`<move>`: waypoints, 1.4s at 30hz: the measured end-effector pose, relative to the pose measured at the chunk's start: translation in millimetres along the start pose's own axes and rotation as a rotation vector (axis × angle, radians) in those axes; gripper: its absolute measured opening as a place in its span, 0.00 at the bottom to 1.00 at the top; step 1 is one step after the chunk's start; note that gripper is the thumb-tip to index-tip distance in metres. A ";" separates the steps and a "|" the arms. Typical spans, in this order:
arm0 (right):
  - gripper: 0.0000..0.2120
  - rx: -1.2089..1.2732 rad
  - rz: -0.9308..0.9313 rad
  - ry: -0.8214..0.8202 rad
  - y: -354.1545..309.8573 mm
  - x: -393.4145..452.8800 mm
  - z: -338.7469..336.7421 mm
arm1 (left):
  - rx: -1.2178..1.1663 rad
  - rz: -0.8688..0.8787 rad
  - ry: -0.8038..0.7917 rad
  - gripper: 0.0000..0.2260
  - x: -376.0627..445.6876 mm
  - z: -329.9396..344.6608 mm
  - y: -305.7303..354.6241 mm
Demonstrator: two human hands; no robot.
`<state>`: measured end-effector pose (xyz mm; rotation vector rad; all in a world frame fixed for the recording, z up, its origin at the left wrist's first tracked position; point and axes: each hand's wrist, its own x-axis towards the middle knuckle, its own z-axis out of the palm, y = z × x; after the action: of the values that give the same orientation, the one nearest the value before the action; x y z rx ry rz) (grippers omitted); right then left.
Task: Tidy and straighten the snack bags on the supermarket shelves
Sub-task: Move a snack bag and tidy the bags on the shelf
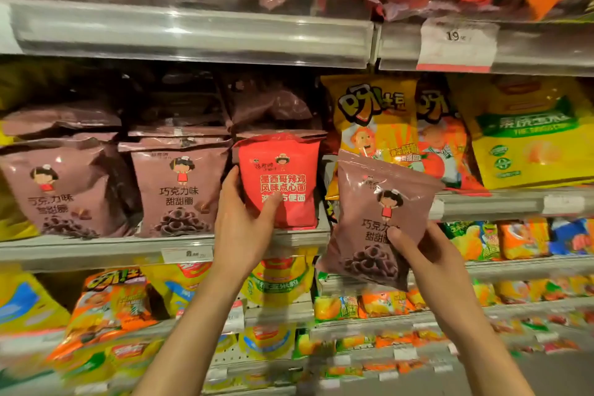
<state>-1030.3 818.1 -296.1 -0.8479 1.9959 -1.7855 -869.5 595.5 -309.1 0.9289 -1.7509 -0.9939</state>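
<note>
Left hand [239, 222] grips the red snack bag [283, 170] on the shelf [96, 249]; right hand [421, 254], at 3 o'clock, pinches a brown chocolate-ring bag [382, 202] off-shelf.

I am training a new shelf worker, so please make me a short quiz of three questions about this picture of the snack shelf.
1. True or false: the left hand grips the red bag that stands on the shelf.
2. Which bag does the right hand hold? A) a yellow bag B) the brown chocolate-ring bag C) a green bag
3. Fill in: the red bag stands in a row of ____ bags, so it looks out of place.

Key
1. True: the thumb lies on its front, the fingers go round its left edge.
2. B; it is held tilted, off the shelf.
3. brown
</note>
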 end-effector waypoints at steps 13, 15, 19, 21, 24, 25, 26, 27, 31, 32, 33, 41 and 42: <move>0.18 -0.002 -0.029 -0.071 -1.6 2.7 -14.6 | -0.019 0.061 0.094 0.29 -2.5 7.0 26.8; 0.17 0.004 -0.042 -0.071 -4.7 0.5 -13.9 | -0.053 0.079 0.119 0.26 -5.3 -1.2 31.6; 0.16 0.009 -0.070 -0.077 -10.9 -0.6 -0.8 | -0.107 0.096 0.123 0.23 -11.6 -29.1 37.1; 0.15 0.015 -0.090 -0.096 -13.6 2.0 13.9 | -0.130 0.095 0.135 0.21 -15.1 -45.6 40.0; 0.12 0.046 -0.117 -0.139 -18.7 8.0 43.6 | -0.152 0.090 0.166 0.16 -19.9 -72.0 41.2; 0.11 0.059 -0.127 -0.147 -20.4 10.0 54.0 | -0.154 0.083 0.174 0.16 -21.0 -80.6 40.3; 0.12 0.069 -0.139 -0.152 -22.3 12.0 64.7 | -0.151 0.075 0.182 0.16 -21.7 -89.0 38.2; 0.12 0.070 -0.159 -0.159 -24.4 13.6 75.3 | -0.148 0.070 0.193 0.16 -22.2 -96.9 35.6; 0.16 0.040 -0.222 -0.138 -25.3 25.3 114.0 | -0.133 0.066 0.229 0.17 -20.9 -123.4 24.3; 0.16 0.030 -0.214 -0.135 -24.6 29.5 121.9 | -0.136 0.063 0.237 0.16 -20.5 -127.7 22.2; 0.17 0.007 -0.208 -0.130 -23.8 33.5 129.1 | -0.143 0.057 0.237 0.15 -20.1 -131.0 20.4; 0.20 -0.202 -0.110 -0.225 -15.5 54.0 151.1 | -0.154 0.027 0.202 0.15 -14.3 -135.2 4.2; 0.20 -0.211 -0.095 -0.245 -16.7 57.4 150.3 | -0.160 0.022 0.199 0.16 -13.7 -134.8 2.6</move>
<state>-980.0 664.4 -295.6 -1.1831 2.0334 -1.4518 -740.0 577.3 -273.5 0.8732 -1.4906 -0.9778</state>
